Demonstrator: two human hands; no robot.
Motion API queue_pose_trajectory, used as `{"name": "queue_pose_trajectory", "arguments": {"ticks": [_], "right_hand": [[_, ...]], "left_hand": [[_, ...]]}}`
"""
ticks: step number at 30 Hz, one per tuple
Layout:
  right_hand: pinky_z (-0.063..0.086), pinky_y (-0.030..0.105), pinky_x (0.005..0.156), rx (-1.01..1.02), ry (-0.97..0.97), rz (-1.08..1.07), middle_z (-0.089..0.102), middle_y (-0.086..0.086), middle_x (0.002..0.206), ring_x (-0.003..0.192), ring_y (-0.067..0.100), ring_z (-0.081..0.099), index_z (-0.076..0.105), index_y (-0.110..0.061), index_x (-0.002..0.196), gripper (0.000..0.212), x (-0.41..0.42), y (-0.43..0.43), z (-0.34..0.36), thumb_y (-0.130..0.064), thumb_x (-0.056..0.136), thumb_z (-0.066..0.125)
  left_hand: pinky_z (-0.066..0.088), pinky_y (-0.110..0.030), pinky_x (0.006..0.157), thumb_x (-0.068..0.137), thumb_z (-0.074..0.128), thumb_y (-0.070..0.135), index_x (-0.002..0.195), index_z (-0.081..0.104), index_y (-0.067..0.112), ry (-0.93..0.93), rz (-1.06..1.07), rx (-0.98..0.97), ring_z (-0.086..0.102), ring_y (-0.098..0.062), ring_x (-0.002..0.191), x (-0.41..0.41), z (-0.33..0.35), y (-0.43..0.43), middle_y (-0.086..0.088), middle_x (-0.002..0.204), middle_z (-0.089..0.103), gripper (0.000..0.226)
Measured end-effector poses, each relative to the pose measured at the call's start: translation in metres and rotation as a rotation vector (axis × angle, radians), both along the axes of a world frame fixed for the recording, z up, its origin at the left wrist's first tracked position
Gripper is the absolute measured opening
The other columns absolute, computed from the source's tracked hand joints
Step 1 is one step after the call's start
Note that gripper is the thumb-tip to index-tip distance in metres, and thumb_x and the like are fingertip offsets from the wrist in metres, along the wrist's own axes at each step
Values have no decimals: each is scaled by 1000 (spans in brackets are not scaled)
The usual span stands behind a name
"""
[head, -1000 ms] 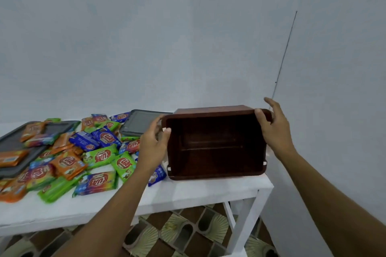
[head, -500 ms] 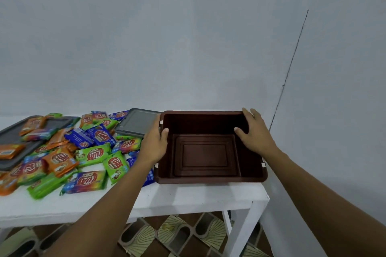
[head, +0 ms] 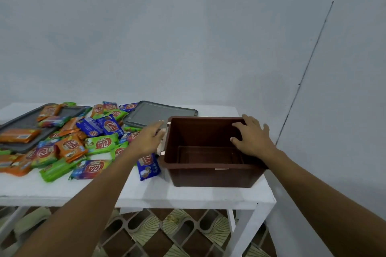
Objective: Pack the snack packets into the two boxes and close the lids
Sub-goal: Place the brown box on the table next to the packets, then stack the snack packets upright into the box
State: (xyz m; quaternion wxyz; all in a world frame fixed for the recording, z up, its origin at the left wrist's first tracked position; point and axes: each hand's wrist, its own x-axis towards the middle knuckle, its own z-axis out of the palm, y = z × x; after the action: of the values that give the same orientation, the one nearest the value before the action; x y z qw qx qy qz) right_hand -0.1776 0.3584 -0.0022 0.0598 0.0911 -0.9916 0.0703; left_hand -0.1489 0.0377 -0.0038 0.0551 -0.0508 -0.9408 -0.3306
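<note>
One brown box (head: 208, 175) stands upright, top open, centre-right of frame on white table (head: 188, 196) | left hand (head: 146, 142) at its left wall, fingers straight, gripping nothing | right hand (head: 252, 137) over its right rim, fingers spread and loose, not clamped | snack packets (head: 69, 146) heaped at left | grey lid (head: 154, 113) just behind box

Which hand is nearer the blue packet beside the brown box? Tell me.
Left. The left hand is just beyond the blue packet; the right hand is across the box, on its right rim.
</note>
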Motion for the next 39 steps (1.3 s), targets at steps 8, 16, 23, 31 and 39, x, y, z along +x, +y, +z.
{"name": "queue_pose_trajectory", "arguments": {"ticks": [8, 16, 23, 31, 39], "right_hand": [[43, 46, 99, -135, 151, 407, 62, -2, 126, 119, 20, 51, 62, -24, 123, 37, 13, -104, 18, -39, 90, 58], [47, 41, 92, 65, 107, 541, 66, -1, 119, 109, 22, 58, 63, -24, 122, 39, 14, -215, 28, -42, 89, 57], [53, 38, 78, 307, -151, 399, 62, 8, 114, 96, 26, 61, 54, -24, 128, 46, 24, -287, 4, -36, 85, 63], [45, 36, 77, 395, -270, 189, 60, 5, 124, 105, 24, 60, 40, -14, 134, 89, 24, -317, -22, -62, 68, 75], [49, 30, 70, 250, -331, 146, 62, 8, 112, 88, 19, 55, 53, -11, 119, 56, 12, -323, 12, -34, 74, 78]], "left_hand": [[38, -38, 106, 92, 63, 16, 136, 55, 19, -83, 50, -378, 43, -24, 132, 24, -26, -112, -4, 143, 49, 44], [44, -41, 102, 79, 67, 24, 140, 48, 23, -210, -98, -450, 42, -25, 130, 19, -42, -180, -5, 140, 46, 64], [35, -41, 112, 65, 82, 54, 148, 32, 32, -294, -312, -447, 30, -22, 140, 8, -54, -214, 0, 156, 20, 100], [50, -27, 86, 66, 86, 46, 127, 50, 23, -277, -367, -429, 52, -13, 107, 8, -49, -230, 2, 126, 53, 74], [54, -30, 87, 67, 87, 37, 128, 35, 30, -222, -169, 108, 62, -7, 97, 0, -24, -236, 10, 105, 61, 80]]}}
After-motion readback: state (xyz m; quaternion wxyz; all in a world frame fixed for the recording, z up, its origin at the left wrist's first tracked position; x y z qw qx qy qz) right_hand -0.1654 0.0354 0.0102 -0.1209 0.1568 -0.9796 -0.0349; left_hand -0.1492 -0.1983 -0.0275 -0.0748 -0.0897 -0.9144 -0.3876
